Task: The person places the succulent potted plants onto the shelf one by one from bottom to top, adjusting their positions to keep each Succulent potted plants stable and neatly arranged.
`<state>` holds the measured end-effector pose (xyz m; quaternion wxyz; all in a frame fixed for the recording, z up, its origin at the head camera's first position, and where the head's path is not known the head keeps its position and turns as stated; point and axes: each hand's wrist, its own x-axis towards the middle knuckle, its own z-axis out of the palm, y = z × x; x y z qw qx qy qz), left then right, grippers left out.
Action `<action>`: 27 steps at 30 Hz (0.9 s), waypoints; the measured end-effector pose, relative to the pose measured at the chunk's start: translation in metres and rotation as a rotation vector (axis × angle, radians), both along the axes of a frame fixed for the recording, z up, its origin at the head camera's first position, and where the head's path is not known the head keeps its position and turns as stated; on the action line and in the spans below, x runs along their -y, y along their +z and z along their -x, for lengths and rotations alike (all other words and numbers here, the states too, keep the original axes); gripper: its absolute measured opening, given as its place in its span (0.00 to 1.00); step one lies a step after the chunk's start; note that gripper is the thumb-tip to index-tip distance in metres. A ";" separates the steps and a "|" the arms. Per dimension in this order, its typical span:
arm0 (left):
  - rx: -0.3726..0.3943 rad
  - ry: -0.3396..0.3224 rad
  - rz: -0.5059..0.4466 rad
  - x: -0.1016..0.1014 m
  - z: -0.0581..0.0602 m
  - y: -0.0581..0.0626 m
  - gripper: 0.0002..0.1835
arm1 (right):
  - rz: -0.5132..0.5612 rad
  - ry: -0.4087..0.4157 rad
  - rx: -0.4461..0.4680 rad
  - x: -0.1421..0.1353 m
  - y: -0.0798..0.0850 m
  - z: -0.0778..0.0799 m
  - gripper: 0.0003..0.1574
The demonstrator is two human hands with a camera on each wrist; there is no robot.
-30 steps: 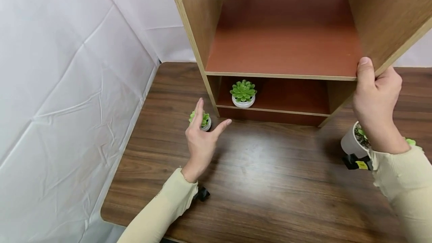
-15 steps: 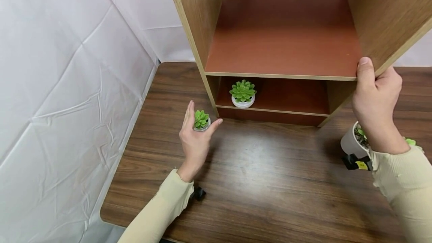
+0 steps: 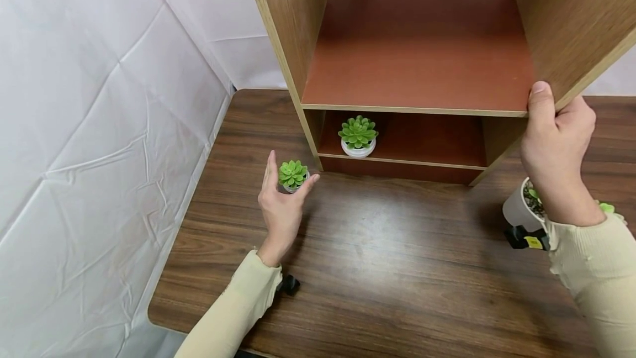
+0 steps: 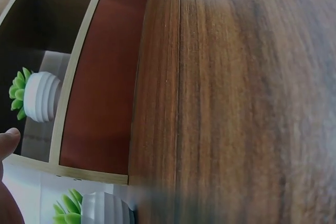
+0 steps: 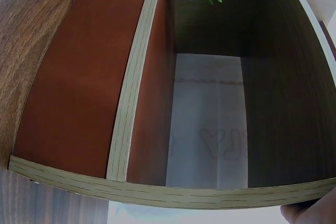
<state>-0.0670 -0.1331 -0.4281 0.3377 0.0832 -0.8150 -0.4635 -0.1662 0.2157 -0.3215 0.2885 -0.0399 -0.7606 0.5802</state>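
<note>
My left hand (image 3: 280, 206) is spread, with fingers straight and thumb apart, around the near side of a small green succulent (image 3: 293, 174) in a white pot. The plant stands on the table, left of the wooden shelf (image 3: 417, 54). I cannot tell whether the hand touches the pot. My right hand (image 3: 558, 148) grips the front edge of the shelf's right side panel, its thumb on the inner face. A second succulent (image 3: 358, 134) in a ribbed white pot sits at the left of the lower compartment; the left wrist view shows that ribbed pot (image 4: 42, 97) from the side.
Beside the right forearm is a larger white pot (image 3: 519, 209) with a plant, partly hidden by the arm. Black wrist gear (image 3: 290, 285) shows under the left sleeve. A white sheet wall (image 3: 99, 126) borders the wooden table (image 3: 387, 286) on the left.
My left hand has moved left, so the succulent it covered now shows between fingers and thumb. The right hand keeps its grip on the shelf panel.
</note>
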 end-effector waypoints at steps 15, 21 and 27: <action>0.072 0.032 -0.029 0.011 0.001 -0.018 0.46 | -0.011 -0.010 0.030 0.000 0.000 0.000 0.09; 0.115 0.047 -0.065 0.011 0.001 -0.015 0.47 | -0.015 -0.007 0.018 -0.001 0.001 0.001 0.10; 0.156 0.060 -0.128 0.013 0.003 -0.021 0.48 | -0.009 0.000 0.018 -0.001 0.000 0.001 0.10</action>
